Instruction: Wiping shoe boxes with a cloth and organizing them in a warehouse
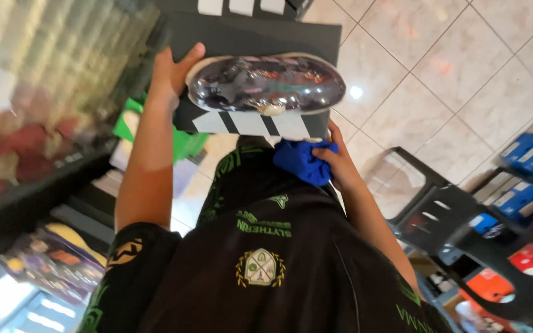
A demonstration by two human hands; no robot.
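L hand (169, 77) is gripping the left end of the wrapped shoe (266, 83), which is lying long axis left-right atop the box (248, 37), while R hand (335, 161), fingers clenching a blue cloth (300, 161), is sitting just near-right of it.

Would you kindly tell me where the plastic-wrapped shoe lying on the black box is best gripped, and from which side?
Probably at the narrower end of the wrapped shoe, beside the left hand, coming from above. It lies on its side, flat on the black box, so fingers can close across its width there. The glossy wrap looks slippery, so a firm hold helps. The right hand holds a blue cloth.
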